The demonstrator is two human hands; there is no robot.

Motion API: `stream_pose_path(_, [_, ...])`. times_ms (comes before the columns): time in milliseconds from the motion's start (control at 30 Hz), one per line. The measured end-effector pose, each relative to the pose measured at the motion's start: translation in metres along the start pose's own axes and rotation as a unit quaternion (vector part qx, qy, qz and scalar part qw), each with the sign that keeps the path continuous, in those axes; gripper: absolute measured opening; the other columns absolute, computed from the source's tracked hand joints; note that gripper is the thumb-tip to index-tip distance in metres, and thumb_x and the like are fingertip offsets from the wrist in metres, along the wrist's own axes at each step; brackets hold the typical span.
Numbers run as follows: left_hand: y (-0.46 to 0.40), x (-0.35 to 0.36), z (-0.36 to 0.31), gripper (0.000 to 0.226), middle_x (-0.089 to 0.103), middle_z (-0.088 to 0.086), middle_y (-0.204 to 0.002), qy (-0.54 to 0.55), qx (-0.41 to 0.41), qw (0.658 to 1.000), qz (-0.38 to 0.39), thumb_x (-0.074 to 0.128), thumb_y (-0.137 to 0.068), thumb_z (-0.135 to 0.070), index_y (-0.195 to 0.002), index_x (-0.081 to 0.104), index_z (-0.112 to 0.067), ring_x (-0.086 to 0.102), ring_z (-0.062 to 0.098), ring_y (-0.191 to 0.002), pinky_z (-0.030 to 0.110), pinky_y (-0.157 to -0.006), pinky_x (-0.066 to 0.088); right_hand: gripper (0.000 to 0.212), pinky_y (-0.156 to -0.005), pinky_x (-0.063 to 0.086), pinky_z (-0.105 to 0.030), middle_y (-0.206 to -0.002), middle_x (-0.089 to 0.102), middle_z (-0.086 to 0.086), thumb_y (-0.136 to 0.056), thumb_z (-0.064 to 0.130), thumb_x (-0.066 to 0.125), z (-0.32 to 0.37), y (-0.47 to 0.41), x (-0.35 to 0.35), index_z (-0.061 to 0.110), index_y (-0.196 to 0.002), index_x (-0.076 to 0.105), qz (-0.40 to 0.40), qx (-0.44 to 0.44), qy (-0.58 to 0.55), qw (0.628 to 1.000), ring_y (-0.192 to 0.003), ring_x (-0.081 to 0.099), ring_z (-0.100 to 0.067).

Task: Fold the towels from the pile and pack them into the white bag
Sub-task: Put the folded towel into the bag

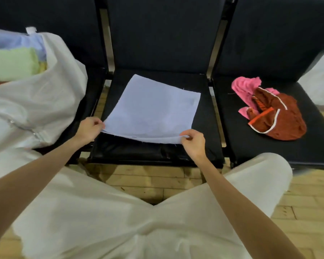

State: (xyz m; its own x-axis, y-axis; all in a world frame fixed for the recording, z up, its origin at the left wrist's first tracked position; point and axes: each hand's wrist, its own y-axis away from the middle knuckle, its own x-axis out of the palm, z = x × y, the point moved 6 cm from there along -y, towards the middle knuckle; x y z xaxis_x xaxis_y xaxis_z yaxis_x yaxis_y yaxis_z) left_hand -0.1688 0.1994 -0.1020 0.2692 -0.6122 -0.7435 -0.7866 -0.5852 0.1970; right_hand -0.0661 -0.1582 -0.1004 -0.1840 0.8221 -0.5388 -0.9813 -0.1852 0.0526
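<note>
The pale blue towel (153, 109) lies flat on the middle chair seat (206, 128) — thin, limp, light. Left hand (89, 128) and right hand (193, 143) each pinch a near corner; corner grips suit folding it away.

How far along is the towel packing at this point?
Done: folded towels sit in the white bag. In hand: left hand and right hand pinch the near corners of a pale blue towel. Left: pink towel and brown towel.
</note>
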Motion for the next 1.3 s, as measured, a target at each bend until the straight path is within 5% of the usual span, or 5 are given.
stream_pose_path(200, [0.016, 0.02, -0.017, 0.013, 0.049, 0.017, -0.108, -0.342, 0.108, 0.929, 0.094, 0.049, -0.088, -0.006, -0.087, 0.061, -0.001, 0.049, 0.036, -0.104, 0.04, -0.088, 0.045, 0.019, -0.075, 0.057, -0.031, -0.083, 0.068, -0.003, -0.079, -0.005, 0.06, 0.001, 0.013, 0.006, 0.011, -0.083, 0.069, 0.035, 0.04, -0.068, 0.996, -0.08, 0.067, -0.021])
stream_pose_path(533, [0.088, 0.128, -0.113, 0.05, 0.051, -0.001, -0.131, -0.093, 0.382, 0.892, 0.223, 0.073, -0.082, -0.025, -0.127, 0.053, -0.015, 0.043, 0.014, -0.121, 0.027, -0.101, 0.037, 0.018, -0.068, 0.058, -0.028, -0.085, 0.07, -0.016, -0.091, 0.0, 0.051, 0.006, 0.043, -0.006, 0.0, -0.083, 0.068, 0.082, 0.144, -0.234, 0.958, -0.075, 0.07, -0.025])
stream_pose_path(733, [0.092, 0.151, -0.133, 0.018, 0.067, -0.003, -0.099, -0.011, 0.392, 0.898, 0.198, 0.068, -0.084, -0.012, -0.102, 0.067, -0.014, 0.058, 0.013, -0.091, 0.029, -0.08, 0.047, 0.027, -0.071, 0.059, -0.033, -0.09, 0.07, -0.022, -0.096, 0.018, 0.051, -0.001, 0.051, -0.01, -0.003, -0.089, 0.067, 0.084, 0.211, -0.285, 0.931, -0.08, 0.071, -0.033])
stream_pose_path(1133, [0.089, 0.147, -0.146, 0.02, 0.043, -0.004, -0.062, 0.042, 0.323, 0.932, 0.161, 0.045, -0.096, -0.026, -0.081, 0.044, -0.014, 0.042, 0.015, -0.056, 0.034, -0.053, 0.032, 0.026, -0.073, 0.059, -0.032, -0.103, 0.066, -0.022, -0.097, 0.009, 0.046, -0.039, 0.021, -0.007, -0.005, -0.117, 0.053, 0.035, 0.345, -0.27, 0.898, -0.082, 0.071, -0.03])
stream_pose_path(1300, [0.084, 0.131, -0.148, 0.02, 0.046, 0.003, -0.065, 0.119, 0.274, 0.938, 0.178, 0.044, -0.084, -0.029, -0.072, 0.047, -0.013, 0.044, 0.021, -0.061, 0.041, -0.056, 0.036, 0.013, -0.065, 0.059, -0.032, -0.1, 0.064, -0.02, -0.09, 0.006, 0.051, -0.034, -0.047, 0.007, -0.002, -0.1, 0.056, 0.031, 0.314, -0.289, 0.904, -0.084, 0.068, -0.03])
